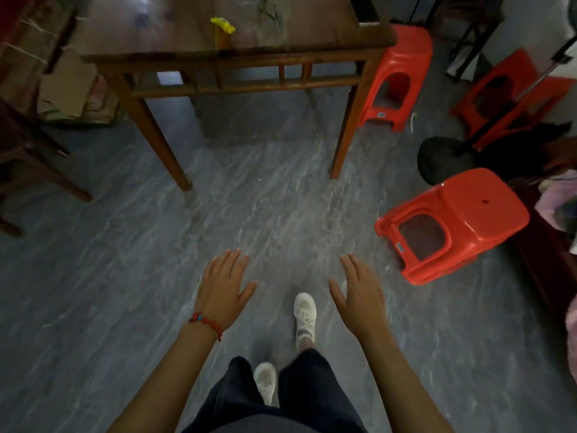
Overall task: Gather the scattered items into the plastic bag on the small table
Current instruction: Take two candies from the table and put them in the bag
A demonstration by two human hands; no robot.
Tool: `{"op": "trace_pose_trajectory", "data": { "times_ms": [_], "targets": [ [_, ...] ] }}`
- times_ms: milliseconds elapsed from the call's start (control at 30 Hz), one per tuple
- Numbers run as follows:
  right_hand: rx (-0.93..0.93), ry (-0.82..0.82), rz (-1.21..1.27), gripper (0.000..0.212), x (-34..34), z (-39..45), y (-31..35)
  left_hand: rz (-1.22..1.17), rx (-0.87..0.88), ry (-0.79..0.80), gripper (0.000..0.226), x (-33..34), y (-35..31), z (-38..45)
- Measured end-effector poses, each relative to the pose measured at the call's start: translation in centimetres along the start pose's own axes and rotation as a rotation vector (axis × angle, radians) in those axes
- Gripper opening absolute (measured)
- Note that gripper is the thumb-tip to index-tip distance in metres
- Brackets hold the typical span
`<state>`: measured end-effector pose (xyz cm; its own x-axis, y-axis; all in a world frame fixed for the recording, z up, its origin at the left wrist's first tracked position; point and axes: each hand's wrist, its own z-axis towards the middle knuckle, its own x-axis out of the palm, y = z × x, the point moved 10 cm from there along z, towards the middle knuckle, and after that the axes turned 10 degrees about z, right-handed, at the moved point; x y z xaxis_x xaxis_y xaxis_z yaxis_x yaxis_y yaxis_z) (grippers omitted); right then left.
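I hold left hand and right hand open, empty; I approach the worktop ahead, targeting the yellow packet first

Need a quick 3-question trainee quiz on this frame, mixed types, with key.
1. True or false: the left hand holds a plastic bag.
2. Which wrist carries the red bracelet? A) left B) right C) neither
3. Fill in: the yellow item lies on the wooden ____.

Key: 1 false, both it and the right hand are open and empty, fingers spread above the floor. 2 A. 3 table, near its front edge, with red stools off to its right.
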<state>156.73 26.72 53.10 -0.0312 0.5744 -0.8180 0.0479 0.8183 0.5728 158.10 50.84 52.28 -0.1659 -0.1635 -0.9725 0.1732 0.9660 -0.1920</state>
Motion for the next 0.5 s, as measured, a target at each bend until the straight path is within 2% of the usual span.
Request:
{"op": "trace_pose_trajectory", "data": {
  "times_ms": [300,500],
  "targets": [
    [-0.128,0.056,0.034,0.056,-3.2,18.8,-0.6,0.015,-0.145,-0.065,0.073,-4.8,0.0,14.8],
    [-0.197,0.092,0.031,0.058,-4.0,28.1,1.1,0.006,-0.201,-0.086,0.074,-7.2,1.2,22.4]
  ]
}}
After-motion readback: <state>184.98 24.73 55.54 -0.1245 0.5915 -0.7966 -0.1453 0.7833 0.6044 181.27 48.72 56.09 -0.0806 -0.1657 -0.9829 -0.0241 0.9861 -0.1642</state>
